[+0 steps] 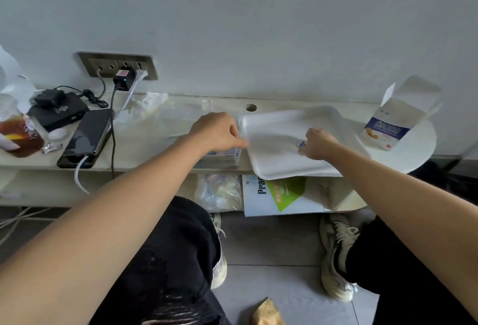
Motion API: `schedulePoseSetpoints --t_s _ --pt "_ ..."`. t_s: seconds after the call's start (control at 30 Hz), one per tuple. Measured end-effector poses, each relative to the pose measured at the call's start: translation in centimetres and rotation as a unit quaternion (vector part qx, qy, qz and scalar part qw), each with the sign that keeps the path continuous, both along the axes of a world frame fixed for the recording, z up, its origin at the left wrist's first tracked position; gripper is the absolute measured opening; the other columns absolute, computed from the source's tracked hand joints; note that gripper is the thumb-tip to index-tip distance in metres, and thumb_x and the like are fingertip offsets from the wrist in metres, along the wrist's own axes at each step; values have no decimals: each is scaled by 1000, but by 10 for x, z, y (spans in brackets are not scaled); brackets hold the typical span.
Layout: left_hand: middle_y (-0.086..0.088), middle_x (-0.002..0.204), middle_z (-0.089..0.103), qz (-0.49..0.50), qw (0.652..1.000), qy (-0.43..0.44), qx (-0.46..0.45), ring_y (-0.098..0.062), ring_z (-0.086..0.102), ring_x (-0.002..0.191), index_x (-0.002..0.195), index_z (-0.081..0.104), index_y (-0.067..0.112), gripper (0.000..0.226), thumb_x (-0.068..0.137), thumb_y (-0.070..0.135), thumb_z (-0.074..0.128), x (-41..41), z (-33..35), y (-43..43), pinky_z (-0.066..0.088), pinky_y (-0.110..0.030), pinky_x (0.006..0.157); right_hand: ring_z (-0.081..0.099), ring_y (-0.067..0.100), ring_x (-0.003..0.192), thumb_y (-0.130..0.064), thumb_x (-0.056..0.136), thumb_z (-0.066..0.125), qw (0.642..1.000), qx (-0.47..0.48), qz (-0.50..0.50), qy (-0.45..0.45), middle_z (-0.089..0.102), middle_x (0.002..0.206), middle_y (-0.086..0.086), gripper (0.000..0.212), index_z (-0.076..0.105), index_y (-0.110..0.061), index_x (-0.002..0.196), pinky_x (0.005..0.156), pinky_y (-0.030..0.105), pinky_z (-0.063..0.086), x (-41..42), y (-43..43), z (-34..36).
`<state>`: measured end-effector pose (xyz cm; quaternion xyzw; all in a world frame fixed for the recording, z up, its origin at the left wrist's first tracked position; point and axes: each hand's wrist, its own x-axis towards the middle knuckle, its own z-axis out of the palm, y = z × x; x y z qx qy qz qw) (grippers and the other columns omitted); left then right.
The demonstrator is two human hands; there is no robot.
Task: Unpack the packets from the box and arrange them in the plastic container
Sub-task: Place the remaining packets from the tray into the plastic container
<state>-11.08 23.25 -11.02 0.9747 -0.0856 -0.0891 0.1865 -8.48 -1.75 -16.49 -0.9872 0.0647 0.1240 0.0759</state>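
A shallow white plastic container [271,128] lies on the shelf, its near edge hanging over the front. My right hand [316,143] is inside it, fingers curled round a small blue-and-white packet [302,144]. My left hand [218,130] sits just left of the container, fingers curled down onto a stack of packets [222,158] at the shelf's front edge; whether it pinches one I cannot tell. The opened white-and-blue box [395,120] stands upright at the right on a round white surface.
At the left lie a phone [86,138] on a cable, a black device [60,112], a tea bottle [18,133] and a wall socket [117,66] with plugs. Below the shelf are a plastic bag [219,192] and a booklet [274,195]. My legs and shoes fill the floor.
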Motion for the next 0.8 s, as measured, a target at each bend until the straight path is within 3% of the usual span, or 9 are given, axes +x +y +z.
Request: schedulePoseSetpoints --t_s 0.2,0.33,0.47,0.57,0.73,0.8 --pt "14 78 57 0 1000 1 -20 -17 63 91 89 70 22 19 78 37 72 0 -3 -8 50 -28 80 59 31 101 -19 85 63 1000 2 -11 -12 62 112 15 27 63 -6 108 82 31 48 1 -6 -13" --pt "14 81 57 1 999 5 -47 -14 61 90 91 69 24 20 79 40 71 2 -7 -4 49 -28 80 61 29 94 -20 83 63 999 32 -32 -4 65 103 11 23 67 -9 103 79 32 53 7 0 -13" --pt "15 83 61 -5 997 17 -75 -13 62 90 89 68 26 20 79 43 70 2 -14 2 50 -30 82 61 23 90 -16 78 67 998 50 -23 17 65 95 3 6 65 -18 83 73 28 51 6 6 -9" --pt "9 96 68 -10 994 24 -102 -12 64 90 87 68 27 19 78 45 70 1 -20 1 51 -29 79 57 21 89 -15 78 69 998 61 -16 22 65 102 5 10 66 -19 87 72 26 46 4 4 -14" --pt "11 79 64 -4 990 9 -143 -8 62 82 93 71 25 21 80 41 70 -2 -20 11 45 -23 68 53 20 92 -34 80 72 996 74 16 41 63 95 5 30 70 -10 98 74 23 39 1 12 -3" --pt "10 77 63 -8 989 4 -146 -7 61 78 94 71 24 23 79 41 72 -4 -21 12 45 -22 67 51 20 96 -29 78 76 994 75 39 67 57 99 3 36 65 -10 106 77 23 36 -4 18 2"
